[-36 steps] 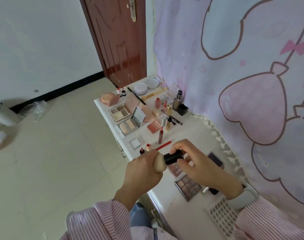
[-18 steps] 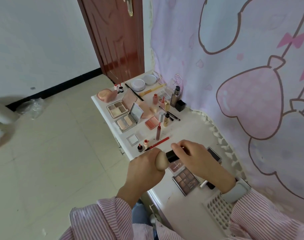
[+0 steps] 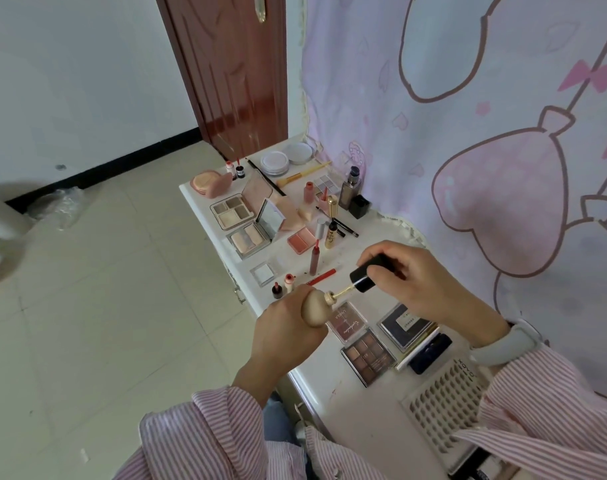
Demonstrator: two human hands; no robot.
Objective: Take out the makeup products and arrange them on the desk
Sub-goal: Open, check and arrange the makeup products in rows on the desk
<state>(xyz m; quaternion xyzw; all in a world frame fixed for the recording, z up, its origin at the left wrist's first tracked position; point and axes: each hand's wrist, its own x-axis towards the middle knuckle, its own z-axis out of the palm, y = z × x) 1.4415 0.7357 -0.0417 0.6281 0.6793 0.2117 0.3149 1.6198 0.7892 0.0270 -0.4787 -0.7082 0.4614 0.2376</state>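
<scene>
Home bedroom: makeup-strewn white desk (image 3: 347, 403), cartoon curtain (image 3: 468, 133), wooden door (image 3: 233, 71).

**Both hands up front, each gripping**

Left hand (image 3: 288, 327): fingers curled into a closed grip, back of hand to the camera, forearm coming in from lower centre in a striped sleeve. Right hand (image 3: 413, 282): fingers and thumb pinched closed, knuckles up, wrist bent left, grey band on the wrist. Hands sit close together, not touching.
</scene>
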